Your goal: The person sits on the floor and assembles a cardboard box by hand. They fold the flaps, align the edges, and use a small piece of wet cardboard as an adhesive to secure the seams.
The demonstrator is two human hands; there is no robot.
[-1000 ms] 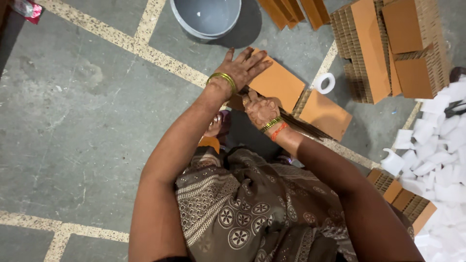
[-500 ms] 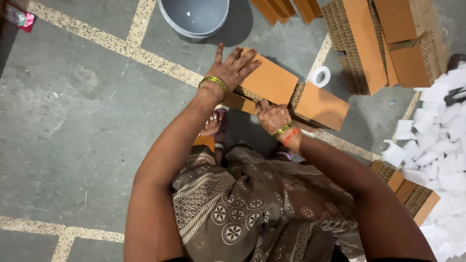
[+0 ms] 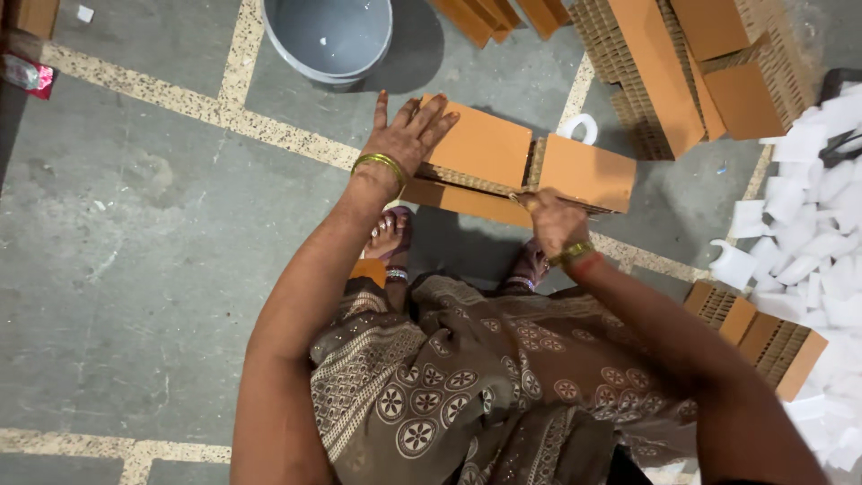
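On the grey floor, the left hand now lies flat, fingers spread, on the left orange cardboard pad, no longer lifted off it. The right hand pinches the edge of the neighbouring pad. A grey tub sits beyond; cardboard stacks and white scraps crowd the right; the left lies open.

Two orange-faced corrugated cardboard blocks on the grey concrete floor, side by side, faces up, honeycomb edges exposed. Left cardboard block tilted slightly, resting on a flat orange cardboard sheet, near corner under the spread left hand. Right cardboard block just beside it, narrow gap between, front edge touched by the closed right hand.
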